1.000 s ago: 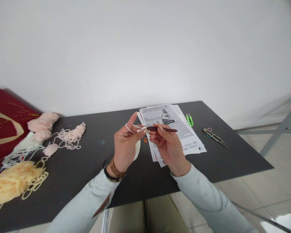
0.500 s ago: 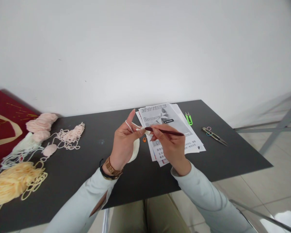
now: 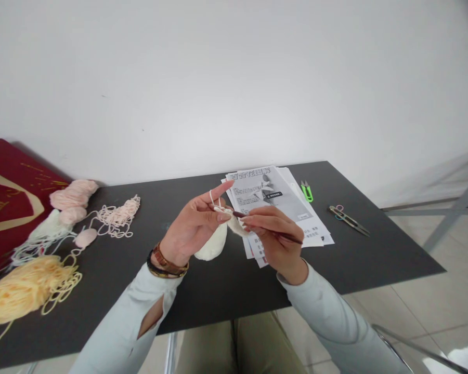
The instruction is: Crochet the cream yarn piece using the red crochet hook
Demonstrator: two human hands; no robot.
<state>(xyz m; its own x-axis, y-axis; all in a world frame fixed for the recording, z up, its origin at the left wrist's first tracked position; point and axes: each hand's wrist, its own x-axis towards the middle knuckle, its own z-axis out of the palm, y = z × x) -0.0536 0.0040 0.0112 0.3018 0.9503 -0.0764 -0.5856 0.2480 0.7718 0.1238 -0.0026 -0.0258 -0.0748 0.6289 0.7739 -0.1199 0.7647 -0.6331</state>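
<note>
My left hand (image 3: 193,226) pinches a small white crochet piece (image 3: 237,225) between thumb and fingers, with white yarn looped over the raised index finger. A dark brown crochet hook (image 3: 290,238) is gripped in my right hand (image 3: 278,236), its tip at the stitches beside my left thumb. My right fingertips also touch the edge of the piece. Behind and below my left hand a white yarn ball (image 3: 212,245) rests on the dark table (image 3: 226,291). Printed sheets (image 3: 288,200) lie under and beyond my right hand.
Green thread snips (image 3: 307,191) and metal snips (image 3: 349,221) lie right of the sheets. At the left are pink yarn (image 3: 74,195), a loose pink tangle (image 3: 119,215), yellow yarn (image 3: 27,288) and a red bag (image 3: 8,208). A white wall (image 3: 218,93) stands behind the table.
My left hand has turned and its index finger leans further right. More of the white piece and the yarn ball shows. The hook tip has shifted slightly at the stitches.
</note>
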